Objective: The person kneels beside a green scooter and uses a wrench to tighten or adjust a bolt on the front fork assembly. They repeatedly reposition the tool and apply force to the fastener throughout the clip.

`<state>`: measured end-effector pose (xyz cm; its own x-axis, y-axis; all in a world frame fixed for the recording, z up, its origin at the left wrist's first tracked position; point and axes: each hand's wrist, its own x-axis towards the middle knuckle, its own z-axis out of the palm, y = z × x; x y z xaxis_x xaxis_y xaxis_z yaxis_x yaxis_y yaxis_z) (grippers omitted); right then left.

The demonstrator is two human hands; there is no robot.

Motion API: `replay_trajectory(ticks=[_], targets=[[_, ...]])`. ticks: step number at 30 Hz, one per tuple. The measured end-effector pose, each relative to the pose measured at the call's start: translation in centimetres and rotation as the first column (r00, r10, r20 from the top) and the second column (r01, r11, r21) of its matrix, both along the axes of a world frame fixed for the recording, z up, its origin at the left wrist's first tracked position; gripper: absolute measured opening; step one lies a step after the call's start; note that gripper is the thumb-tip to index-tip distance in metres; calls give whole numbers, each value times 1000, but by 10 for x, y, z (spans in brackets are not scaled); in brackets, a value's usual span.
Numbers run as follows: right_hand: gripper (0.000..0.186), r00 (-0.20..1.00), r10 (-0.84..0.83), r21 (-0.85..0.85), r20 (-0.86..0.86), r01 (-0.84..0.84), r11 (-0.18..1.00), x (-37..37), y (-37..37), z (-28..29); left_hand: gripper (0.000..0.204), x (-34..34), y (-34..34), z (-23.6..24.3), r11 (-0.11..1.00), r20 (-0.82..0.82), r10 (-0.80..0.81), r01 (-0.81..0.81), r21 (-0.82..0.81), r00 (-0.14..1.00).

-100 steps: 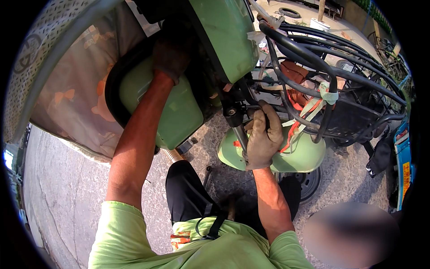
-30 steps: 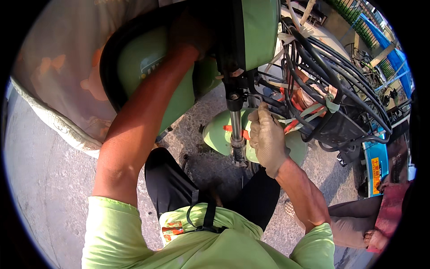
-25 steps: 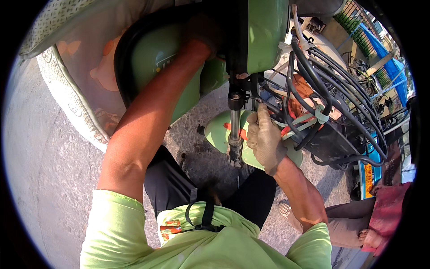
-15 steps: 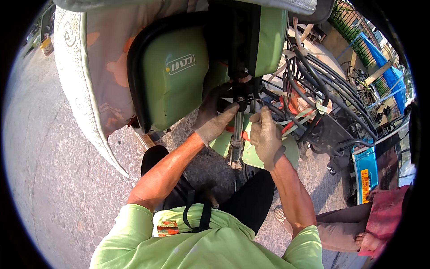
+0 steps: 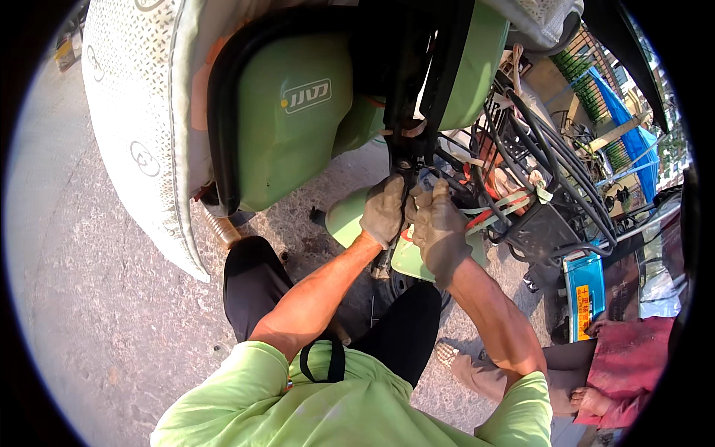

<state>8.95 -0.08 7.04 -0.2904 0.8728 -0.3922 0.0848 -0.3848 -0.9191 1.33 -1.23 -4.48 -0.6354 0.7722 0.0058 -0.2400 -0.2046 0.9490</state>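
Note:
Both my hands wear greyish-tan work gloves and meet at the front fork of a green scooter-type vehicle. My left hand [image 5: 383, 211] is closed round the fork leg, just below a black clamp [image 5: 404, 164]. Pressed close on its right is my right hand [image 5: 439, 227], its fingers curled and its thumb side upward; what lies inside them is hidden. Below the hands sits the light green front mudguard [image 5: 410, 261], partly covered by them. Left of the fork rises a green body panel [image 5: 294, 119] with black trim.
A padded white cover [image 5: 138, 134] hangs over the left side. On the right stand a tangle of black metal frames and tubes [image 5: 551, 164] and a blue panel [image 5: 585, 287]. A person in a red top [image 5: 633, 361] is at the lower right. Rough pavement [image 5: 112, 298] lies on the left.
My left hand has slid down from the black clamp onto the fork leg, next to my right hand, covering the shiny tube seen before. The view and vehicle front have shifted slightly.

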Motion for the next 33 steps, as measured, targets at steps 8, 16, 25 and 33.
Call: replay_trajectory(ticks=[8, 16, 25, 33], targets=[[39, 989, 101, -245, -112, -126, 961, 8, -14, 49, 55, 4, -6, 18, 975, 6, 11, -12, 223, 1000], [31, 853, -50, 789, 519, -456, 411, 29, -5, 10, 56, -9, -12, 17, 951, -33, -42, 50, 304, 999], [54, 976, -204, 988, 71, -41, 147, -7, -4, -31, 60, -7, -12, 20, 940, 202, -171, 98, 326, 964], [46, 932, -356, 986, 60, -111, -124, -1, -3, -51, 58, -8, -9, 16, 915, 186, -226, 143, 377, 956]])
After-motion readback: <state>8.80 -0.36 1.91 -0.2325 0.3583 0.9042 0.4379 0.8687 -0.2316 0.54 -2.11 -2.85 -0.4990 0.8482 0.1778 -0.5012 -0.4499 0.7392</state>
